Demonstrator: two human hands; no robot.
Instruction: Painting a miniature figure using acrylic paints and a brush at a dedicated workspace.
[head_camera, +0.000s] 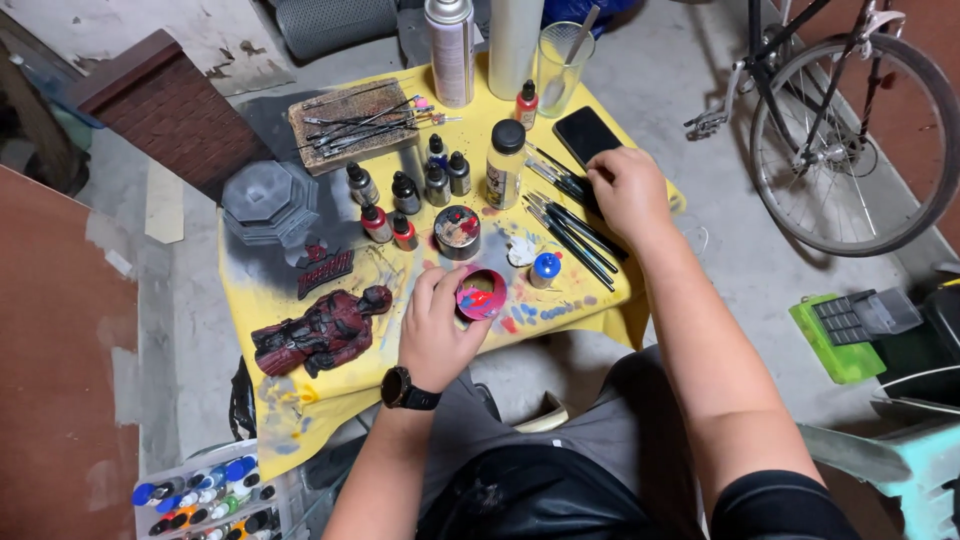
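My left hand (438, 330), with a black watch on the wrist, holds a small pink paint-stained cup (481, 293) by its rim over the yellow table (300, 395). My right hand (628, 192) rests on a row of black-handled brushes (575, 232), fingers curled around them, just below a black phone (586, 133). A dark red figure (320, 330) lies flat to the left of my left hand. Between the hands stand a round paint-smeared tin (458, 231) and a small blue-capped bottle (545, 269).
Several small dropper bottles (405, 195), a taller bottle (505, 163), a spray can (451, 50), a glass (561, 66), a tool-covered board (352, 125) and a grey octagonal base (270, 201) crowd the table. A bicycle wheel (850, 140) stands right. A paint-bottle box (210, 495) sits bottom left.
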